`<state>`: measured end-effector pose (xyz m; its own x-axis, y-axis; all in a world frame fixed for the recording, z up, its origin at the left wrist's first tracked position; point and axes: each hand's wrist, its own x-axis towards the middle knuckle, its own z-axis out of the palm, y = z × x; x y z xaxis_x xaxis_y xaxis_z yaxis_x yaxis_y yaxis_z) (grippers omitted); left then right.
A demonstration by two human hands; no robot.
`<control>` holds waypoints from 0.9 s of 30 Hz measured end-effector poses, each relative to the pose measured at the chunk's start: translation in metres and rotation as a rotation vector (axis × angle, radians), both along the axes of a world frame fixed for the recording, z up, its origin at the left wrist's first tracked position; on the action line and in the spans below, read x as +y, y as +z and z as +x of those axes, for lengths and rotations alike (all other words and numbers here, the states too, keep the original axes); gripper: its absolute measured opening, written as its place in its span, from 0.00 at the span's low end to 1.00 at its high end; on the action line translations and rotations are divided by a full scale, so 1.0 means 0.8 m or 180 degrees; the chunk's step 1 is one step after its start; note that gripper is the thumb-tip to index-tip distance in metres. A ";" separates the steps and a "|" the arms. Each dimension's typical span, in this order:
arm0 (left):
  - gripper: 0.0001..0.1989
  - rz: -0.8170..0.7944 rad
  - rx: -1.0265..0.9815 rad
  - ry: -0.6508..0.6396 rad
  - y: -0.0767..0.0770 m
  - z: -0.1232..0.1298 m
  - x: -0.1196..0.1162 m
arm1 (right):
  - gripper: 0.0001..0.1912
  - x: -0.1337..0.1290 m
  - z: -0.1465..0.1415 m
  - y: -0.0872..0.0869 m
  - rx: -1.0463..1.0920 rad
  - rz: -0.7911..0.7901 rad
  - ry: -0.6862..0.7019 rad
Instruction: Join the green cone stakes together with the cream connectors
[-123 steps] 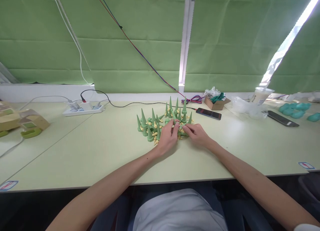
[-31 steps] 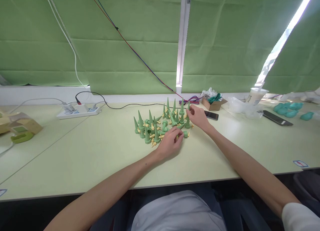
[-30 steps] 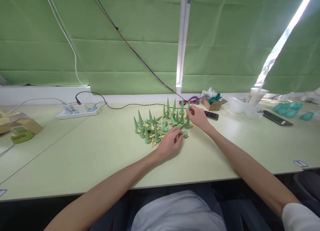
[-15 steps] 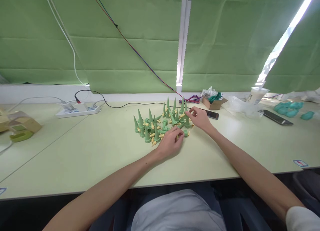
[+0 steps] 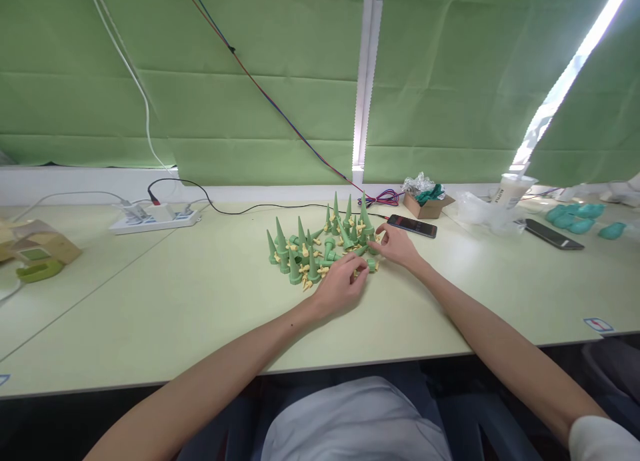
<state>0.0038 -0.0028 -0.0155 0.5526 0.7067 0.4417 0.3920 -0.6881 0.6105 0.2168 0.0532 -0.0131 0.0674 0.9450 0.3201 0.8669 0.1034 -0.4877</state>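
Many green cone-shaped spikes [image 5: 295, 268] and small yellow valve-like pieces [image 5: 306, 282] lie in a cluster on the table; several spikes stand point up, others lie on their sides. My left hand [image 5: 345, 281] rests at the cluster's near edge with fingers curled. Against its fingertips is a green ribbed base [image 5: 371, 266]; what the fingers hold, if anything, is hidden. My right hand [image 5: 396, 246] reaches in from the right, thumb and fingers closed at a green spike [image 5: 373, 248] that they partly cover. Another tall spike [image 5: 367, 216] leans just behind those fingers.
A phone [image 5: 413, 226] with a cable lies behind my right hand. Further back are a small cardboard box [image 5: 425, 206], a plastic cup [image 5: 511, 191] and a second phone [image 5: 554, 234]. Teal pieces [image 5: 580, 216] lie far right. At left are a power strip [image 5: 155, 220] and a yellow box [image 5: 45, 241].
My right hand has moved slightly down and nearer, uncovering more of the phone behind it. A tall spike beside its fingers now leans. My left hand has stayed in place.
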 end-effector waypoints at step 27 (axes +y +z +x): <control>0.08 0.0029 -0.0119 0.0438 -0.002 -0.001 0.004 | 0.27 -0.009 0.008 0.005 0.0107 -0.0503 0.0053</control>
<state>0.0027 0.0006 -0.0168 0.4337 0.7706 0.4670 0.4602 -0.6350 0.6204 0.2230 0.0462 -0.0093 0.0593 0.9845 0.1652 0.8486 0.0374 -0.5277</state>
